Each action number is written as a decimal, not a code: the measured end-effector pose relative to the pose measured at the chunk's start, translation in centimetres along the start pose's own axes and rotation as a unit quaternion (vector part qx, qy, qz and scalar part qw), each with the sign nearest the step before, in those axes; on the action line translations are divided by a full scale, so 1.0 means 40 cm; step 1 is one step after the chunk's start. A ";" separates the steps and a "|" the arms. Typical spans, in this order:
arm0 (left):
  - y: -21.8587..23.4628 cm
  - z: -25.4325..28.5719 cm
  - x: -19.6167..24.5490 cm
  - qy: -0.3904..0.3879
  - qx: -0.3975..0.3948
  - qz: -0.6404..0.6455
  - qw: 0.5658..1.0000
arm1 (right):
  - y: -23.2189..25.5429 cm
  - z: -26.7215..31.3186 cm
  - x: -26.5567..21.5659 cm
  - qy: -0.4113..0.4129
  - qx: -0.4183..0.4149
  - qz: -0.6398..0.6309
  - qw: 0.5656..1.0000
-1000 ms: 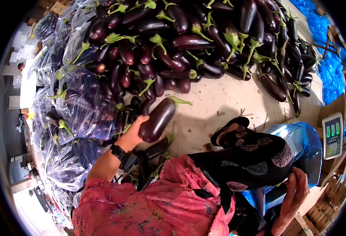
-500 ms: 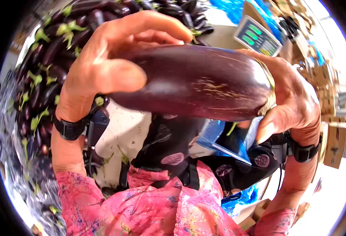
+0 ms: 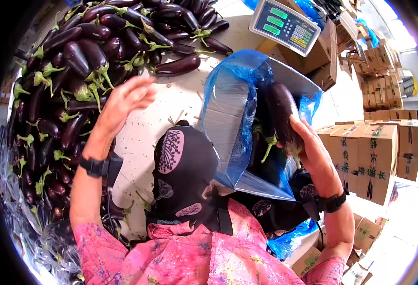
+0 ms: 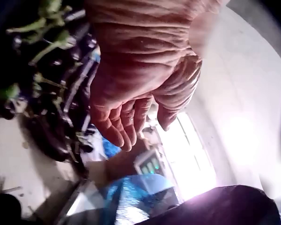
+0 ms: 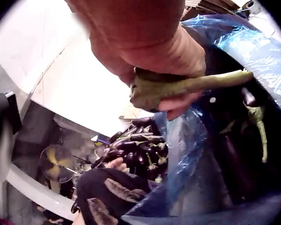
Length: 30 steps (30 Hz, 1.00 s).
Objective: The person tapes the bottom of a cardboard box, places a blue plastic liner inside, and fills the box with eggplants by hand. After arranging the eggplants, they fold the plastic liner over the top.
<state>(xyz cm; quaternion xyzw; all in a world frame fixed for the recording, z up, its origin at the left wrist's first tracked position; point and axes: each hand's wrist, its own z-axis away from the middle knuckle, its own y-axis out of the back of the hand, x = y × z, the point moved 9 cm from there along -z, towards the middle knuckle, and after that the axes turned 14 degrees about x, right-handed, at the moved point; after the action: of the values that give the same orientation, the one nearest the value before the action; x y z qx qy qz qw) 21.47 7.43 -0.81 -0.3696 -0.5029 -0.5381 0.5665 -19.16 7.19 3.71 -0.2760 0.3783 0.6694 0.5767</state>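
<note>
My right hand (image 3: 312,146) grips a large dark purple eggplant (image 3: 282,108) near its stem end. The fruit is tilted inside the mouth of a box lined with a blue plastic bag (image 3: 225,118). In the right wrist view its green stem (image 5: 196,86) sticks out past the fingers. Another eggplant (image 3: 258,154) with a green stem lies in the box beneath it. My left hand (image 3: 125,102) holds nothing and hovers beside the big eggplant pile (image 3: 76,57), its fingers loosely bent in the left wrist view.
A digital scale display (image 3: 285,26) with green readouts stands behind the box. Cartons (image 3: 370,156) are stacked at the right. A clear plastic bag (image 3: 47,251) lies at lower left. My knee (image 3: 185,156) rises just left of the box, above a pale floor (image 3: 137,128) strewn with scraps.
The left hand lifted an eggplant from the pile, and both hands then held it up close. Now the right hand alone has it down at the box; the left has let go and moved leftward.
</note>
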 end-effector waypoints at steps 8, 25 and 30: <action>0.564 0.613 -0.623 0.201 0.436 0.071 0.874 | -0.089 -0.333 0.329 -0.071 0.075 0.149 0.983; 0.559 1.322 -1.222 0.393 0.667 0.221 0.593 | -0.055 -0.314 0.261 0.317 -0.145 0.459 0.817; 0.490 1.282 -1.310 0.404 0.723 0.190 0.527 | -0.040 -0.314 0.249 0.374 -0.157 0.494 0.769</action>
<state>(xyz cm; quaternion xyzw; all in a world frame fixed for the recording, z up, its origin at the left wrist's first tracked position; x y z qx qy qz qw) 36.34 72.04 -37.77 0.3365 -0.3553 0.0379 0.8713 -20.25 2.54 -11.66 -0.3668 0.5376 0.7559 -0.0717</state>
